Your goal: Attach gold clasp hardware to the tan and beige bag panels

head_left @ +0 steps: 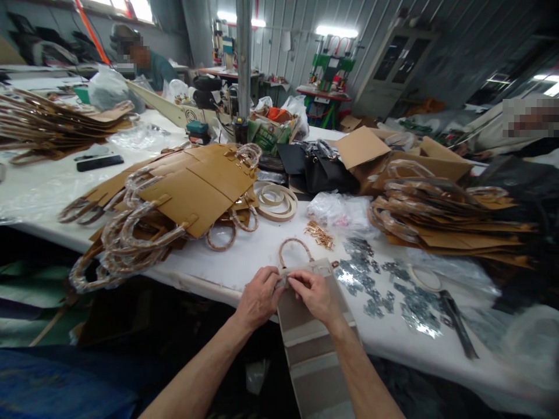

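Well, from the head camera, both bare hands work close together at the near edge of the white-covered table [257, 256]. The left hand [259, 298] and right hand [317, 297] meet at the top of a banded tan panel [312, 349], which hangs down past the table edge. The right fingers [303, 281] are curled and pinching at its top edge, and the left fingers close in from the other side, apparently gripping the same edge, though the hands hide the exact hold. The work in hand is at this join, just below a wrapped loop handle [294, 247] standing up from the panel. Just beyond lies a small heap of brass fittings [319, 234], with scattered silvery punched pieces [362, 273] to the right. Farther along sit a dark-handled cutting tool [456, 323] and a stack of tan panels with handles [441, 215]. Another stack [174, 192] lies to the left, beside a coil of tan strap [275, 201].
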{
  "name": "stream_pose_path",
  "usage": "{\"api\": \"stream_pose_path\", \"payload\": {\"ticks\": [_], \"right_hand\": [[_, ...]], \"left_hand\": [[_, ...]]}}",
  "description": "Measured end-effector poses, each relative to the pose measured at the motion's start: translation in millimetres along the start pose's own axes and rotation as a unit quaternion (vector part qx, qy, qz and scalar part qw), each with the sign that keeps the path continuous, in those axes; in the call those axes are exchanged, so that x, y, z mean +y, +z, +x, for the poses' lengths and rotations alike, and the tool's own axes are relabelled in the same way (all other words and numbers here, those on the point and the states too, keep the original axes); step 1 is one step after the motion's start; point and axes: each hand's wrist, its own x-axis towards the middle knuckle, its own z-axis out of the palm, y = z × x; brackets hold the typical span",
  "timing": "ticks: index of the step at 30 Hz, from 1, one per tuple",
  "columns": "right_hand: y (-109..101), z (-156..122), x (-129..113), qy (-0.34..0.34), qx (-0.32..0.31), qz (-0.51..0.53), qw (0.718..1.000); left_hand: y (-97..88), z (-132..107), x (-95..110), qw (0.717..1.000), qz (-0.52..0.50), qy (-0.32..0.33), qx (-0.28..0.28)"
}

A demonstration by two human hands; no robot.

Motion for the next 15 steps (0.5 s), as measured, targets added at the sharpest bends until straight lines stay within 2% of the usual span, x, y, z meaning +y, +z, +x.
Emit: {"api": "stream_pose_path", "payload": {"ticks": [7, 12, 15], "right_hand": [[2, 2, 3, 0.006, 0.003, 0.005, 1.0], [3, 2, 0, 0.001, -0.006, -0.023, 1.0], [5, 0, -6, -0.009, -0.013, -0.047, 0.999]], "left_hand": [[-2.9, 1, 0, 1.0, -0.01, -0.012, 0.001], [-12.7, 2, -7, 0.997, -0.066, -0.004, -0.039], [-16.0, 4, -9, 0.995, -0.09, -0.014, -0.045]]}}
